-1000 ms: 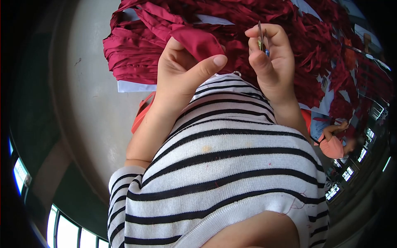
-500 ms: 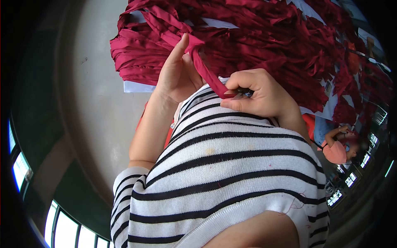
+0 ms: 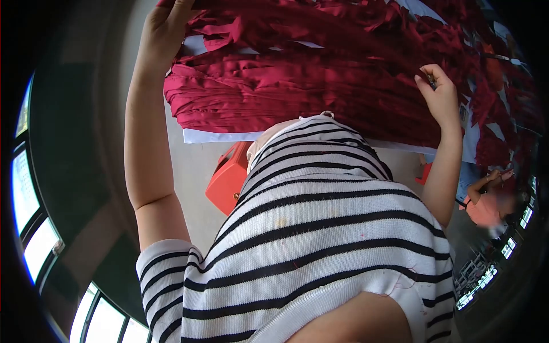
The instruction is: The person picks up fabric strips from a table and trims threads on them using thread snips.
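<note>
Long strips of dark red cloth point(image 3: 274, 91) lie heaped in folds over a table with a white covering point(image 3: 220, 136). At the upper left, my left hand point(image 3: 166, 26) is closed on red cloth at the far left end of the heap, its fingertips partly cut off by the frame's top edge. Over the right part of the heap, my right hand point(image 3: 441, 94) holds a small dark metal tool point(image 3: 430, 80) between thumb and fingers. What kind of tool it is cannot be made out.
Below the table's edge stands an orange-red stool or box point(image 3: 230, 180). At the right a person in a salmon-coloured top point(image 3: 485, 207) is beside the far part of the cloth. Windows point(image 3: 26, 183) line the left side.
My hands have moved apart: the left up and to the left, the right up and to the right. The strip stretched between them before has left my right hand.
</note>
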Available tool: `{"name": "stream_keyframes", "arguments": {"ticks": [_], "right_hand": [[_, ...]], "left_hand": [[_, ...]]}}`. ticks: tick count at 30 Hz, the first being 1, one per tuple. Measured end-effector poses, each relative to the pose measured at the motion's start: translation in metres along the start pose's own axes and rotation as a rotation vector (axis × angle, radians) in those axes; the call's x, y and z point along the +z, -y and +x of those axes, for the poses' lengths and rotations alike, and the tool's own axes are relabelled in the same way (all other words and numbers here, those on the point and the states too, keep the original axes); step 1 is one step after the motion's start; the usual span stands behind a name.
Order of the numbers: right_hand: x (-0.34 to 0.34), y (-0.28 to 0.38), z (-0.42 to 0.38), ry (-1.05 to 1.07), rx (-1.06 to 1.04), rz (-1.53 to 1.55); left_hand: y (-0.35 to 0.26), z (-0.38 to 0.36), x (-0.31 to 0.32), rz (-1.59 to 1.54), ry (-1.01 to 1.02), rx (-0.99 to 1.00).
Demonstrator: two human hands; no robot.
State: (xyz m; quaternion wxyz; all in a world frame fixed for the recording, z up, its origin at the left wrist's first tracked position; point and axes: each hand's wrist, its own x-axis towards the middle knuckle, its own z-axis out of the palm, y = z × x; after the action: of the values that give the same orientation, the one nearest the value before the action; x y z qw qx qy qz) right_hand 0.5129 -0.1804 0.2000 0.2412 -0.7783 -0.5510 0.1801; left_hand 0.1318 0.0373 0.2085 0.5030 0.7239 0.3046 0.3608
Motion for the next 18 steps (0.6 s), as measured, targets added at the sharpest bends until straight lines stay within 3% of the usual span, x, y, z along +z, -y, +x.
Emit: {"name": "stream_keyframes", "arguments": {"ticks": [2,5,10,12,16,18], "right_hand": [[-0.007,-0.013,-0.001,-0.08,-0.013,0.069],[-0.014,-0.01,-0.016,-0.026,0.055,0.029],[0.008,-0.025,-0.048,0.379,0.096,0.149],[0.016,-0.019,-0.05,0.371,0.11,0.224],[0.035,0.002,-0.039,0.225,0.191,0.618],[0.037,0.036,-0.024,0.387,0.173,0.689]], "left_hand": [[-0.02,0.017,0.008,-0.198,-0.083,-0.111],[-0.057,0.018,0.029,-0.613,-0.07,-0.18],[-0.013,-0.022,0.03,-1.08,0.079,-0.174],[-0.011,-0.054,0.048,-0.987,-0.227,-0.236],[-0.018,-0.093,0.078,-0.936,-0.36,-0.265],[-0.018,-0.111,0.086,-0.937,-0.434,-0.293]]}}
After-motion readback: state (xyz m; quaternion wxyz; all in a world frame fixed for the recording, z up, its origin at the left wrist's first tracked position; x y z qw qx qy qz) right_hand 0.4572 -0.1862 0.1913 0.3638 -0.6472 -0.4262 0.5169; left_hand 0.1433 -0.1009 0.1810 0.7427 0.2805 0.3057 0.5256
